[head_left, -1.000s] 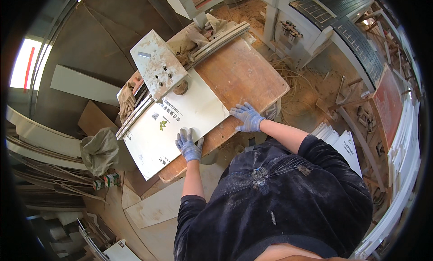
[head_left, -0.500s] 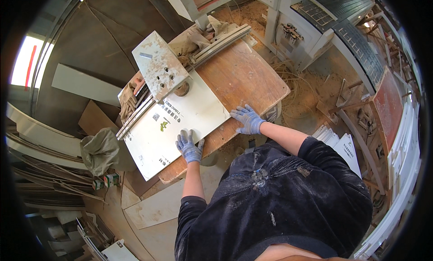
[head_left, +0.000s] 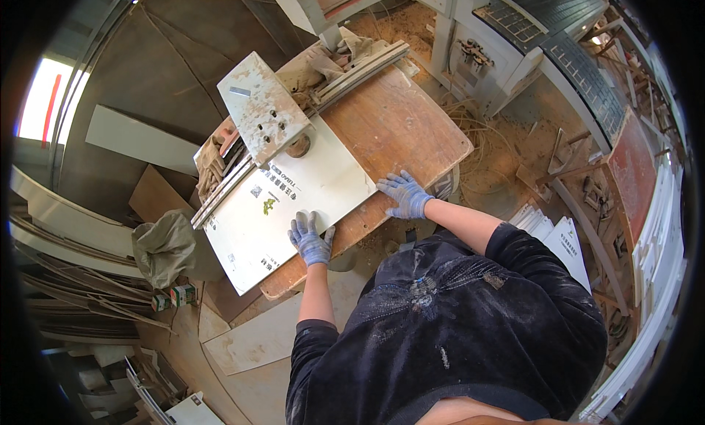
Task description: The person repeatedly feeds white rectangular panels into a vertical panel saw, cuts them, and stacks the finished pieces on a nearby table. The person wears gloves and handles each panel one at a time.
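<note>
A white board (head_left: 323,179) printed with dark lettering and a green leaf mark lies on a worn brown wooden table (head_left: 396,124). Gloved in blue-grey, my left hand (head_left: 311,238) rests on the board's near edge with fingers outstretched. My right hand (head_left: 402,195), in a matching glove, lies with fingers extended at the board's right corner, its palm over the bare wood. Above the board hangs a dusty white machine head (head_left: 264,109); a round part (head_left: 297,146) below it reaches down near the board. A straight fence (head_left: 224,190) runs along the board's far side.
Work gloves (head_left: 211,168) lie behind the fence, with more cloth beyond the machine head. A grey-green sack (head_left: 163,245) and small boxes (head_left: 182,295) stand at the left. Stacked white strips (head_left: 642,329) line the right side. A large machine (head_left: 543,58) stands at the far right.
</note>
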### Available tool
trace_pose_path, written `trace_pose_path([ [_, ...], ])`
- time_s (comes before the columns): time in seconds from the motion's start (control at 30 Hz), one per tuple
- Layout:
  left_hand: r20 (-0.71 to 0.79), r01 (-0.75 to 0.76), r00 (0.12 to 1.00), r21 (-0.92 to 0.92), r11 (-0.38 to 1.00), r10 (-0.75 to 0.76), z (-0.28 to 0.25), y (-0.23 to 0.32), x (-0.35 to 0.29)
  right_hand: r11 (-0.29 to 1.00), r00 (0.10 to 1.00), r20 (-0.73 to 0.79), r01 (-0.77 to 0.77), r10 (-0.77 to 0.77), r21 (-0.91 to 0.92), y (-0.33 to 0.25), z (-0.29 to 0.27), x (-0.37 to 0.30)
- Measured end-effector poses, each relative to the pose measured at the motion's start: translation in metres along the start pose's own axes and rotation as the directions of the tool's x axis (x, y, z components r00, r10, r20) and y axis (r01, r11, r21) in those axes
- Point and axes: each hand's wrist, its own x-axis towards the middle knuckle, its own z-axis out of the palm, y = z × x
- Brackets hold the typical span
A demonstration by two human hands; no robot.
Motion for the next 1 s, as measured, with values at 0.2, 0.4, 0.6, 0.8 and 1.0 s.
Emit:
trace_pose_path([
  [0.2,0.009,-0.004,1.0,0.006,1.0,0.004,-0.003,0.001,-0.001,1.0,1.0,-0.021,-0.009,0.009,0.012,-0.002,0.0,0.0],
  [0.4,-0.007,-0.01,1.0,-0.03,0.999,0.01,-0.003,0.001,-0.001,0.998,0.998,-0.038,-0.056,0.057,0.018,-0.008,0.0,-0.001],
  [0.6,-0.008,-0.017,1.0,-0.044,0.999,0.017,-0.002,-0.002,-0.001,0.991,0.987,-0.087,-0.129,0.132,0.038,-0.018,0.006,-0.001],
  [0.8,-0.019,-0.028,0.999,-0.048,0.998,0.027,-0.005,-0.001,-0.003,0.99,0.985,-0.105,-0.132,0.138,0.058,-0.02,0.009,0.0],
  [1.0,-0.005,0.004,1.0,-0.054,0.999,-0.004,-0.004,-0.001,-0.003,0.99,0.986,-0.113,-0.114,0.123,0.084,-0.016,0.011,0.0],
])
